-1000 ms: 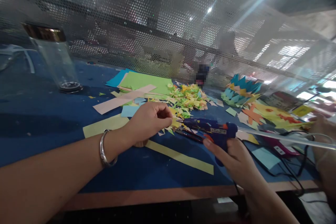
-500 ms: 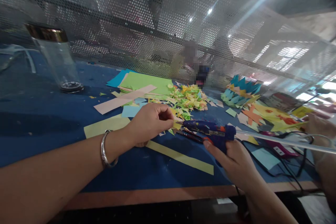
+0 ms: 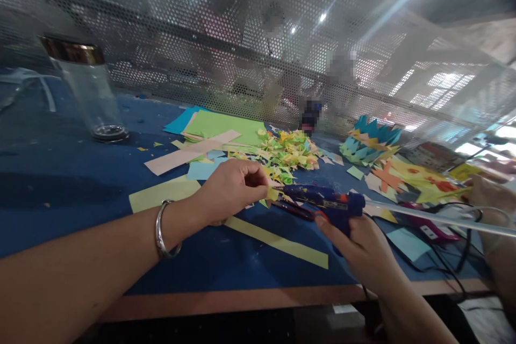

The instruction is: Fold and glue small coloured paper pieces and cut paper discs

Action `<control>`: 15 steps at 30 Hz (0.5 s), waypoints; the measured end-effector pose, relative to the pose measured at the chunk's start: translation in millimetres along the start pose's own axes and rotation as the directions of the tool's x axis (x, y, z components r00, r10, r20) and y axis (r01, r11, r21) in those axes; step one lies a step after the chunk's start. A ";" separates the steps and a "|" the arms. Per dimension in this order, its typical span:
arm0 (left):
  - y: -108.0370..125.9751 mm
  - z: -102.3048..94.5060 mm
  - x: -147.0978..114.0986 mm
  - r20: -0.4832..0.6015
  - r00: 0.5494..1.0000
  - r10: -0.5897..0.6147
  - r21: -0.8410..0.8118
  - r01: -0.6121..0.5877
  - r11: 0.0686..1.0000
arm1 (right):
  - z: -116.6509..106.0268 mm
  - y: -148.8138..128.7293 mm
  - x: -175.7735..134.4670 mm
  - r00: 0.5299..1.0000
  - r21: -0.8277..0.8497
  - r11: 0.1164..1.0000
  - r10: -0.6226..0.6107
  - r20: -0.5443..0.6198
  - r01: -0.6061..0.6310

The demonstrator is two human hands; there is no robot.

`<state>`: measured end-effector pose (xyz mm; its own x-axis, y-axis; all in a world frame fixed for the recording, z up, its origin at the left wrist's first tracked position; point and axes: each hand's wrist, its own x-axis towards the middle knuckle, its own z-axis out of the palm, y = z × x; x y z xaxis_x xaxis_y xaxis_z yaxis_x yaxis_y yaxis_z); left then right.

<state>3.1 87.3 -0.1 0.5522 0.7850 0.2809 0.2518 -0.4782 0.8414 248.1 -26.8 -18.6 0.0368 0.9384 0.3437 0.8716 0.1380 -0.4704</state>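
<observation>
Glue gun (image 3: 308, 193): dark blue body with an orange patch and a pale label on its side, held nearly level over the table by the right hand (image 3: 365, 250), its nozzle directed left and its handle slanting down toward the near side. A long translucent glue stick (image 3: 435, 217) projects from its rear to the right. Yellow paper piece (image 3: 273, 193): small, pinched between left-hand (image 3: 236, 188) fingertips at the nozzle; whether nozzle and paper touch cannot be told.
</observation>
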 end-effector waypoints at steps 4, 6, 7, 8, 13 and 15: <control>0.7 -0.8 -0.2 0.020 1.000 -0.012 -0.008 0.012 1.000 | 0.3 3.2 -1.7 0.998 0.001 0.999 0.049 -0.035 -0.049; 0.3 -0.4 -0.2 0.035 0.999 -0.026 -0.050 0.028 0.998 | -1.6 6.9 -0.5 0.997 0.035 0.997 0.066 -0.035 -0.064; 0.2 0.0 -0.1 0.038 0.998 -0.048 -0.091 0.052 0.995 | -3.3 9.7 1.2 0.996 0.058 0.995 0.081 -0.037 -0.079; 0.3 0.5 0.1 0.035 0.996 -0.080 -0.140 0.084 0.987 | -5.5 13.4 3.6 0.994 0.083 0.992 0.102 -0.030 -0.099; 3.7 2.7 2.2 0.025 0.967 -0.255 -0.366 0.246 0.897 | -16.9 44.3 27.4 0.961 0.206 0.941 0.278 -0.017 -0.268; 4.5 3.0 3.0 0.042 0.950 -0.308 -0.441 0.294 0.848 | -18.3 59.6 39.0 0.946 0.294 0.903 0.325 0.014 -0.314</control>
<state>8.3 86.3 3.2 0.4809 0.8767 -0.0117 0.0251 -0.0004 0.9997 310.4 12.2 -18.3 0.3111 0.9367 0.1608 0.6314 -0.0772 -0.7716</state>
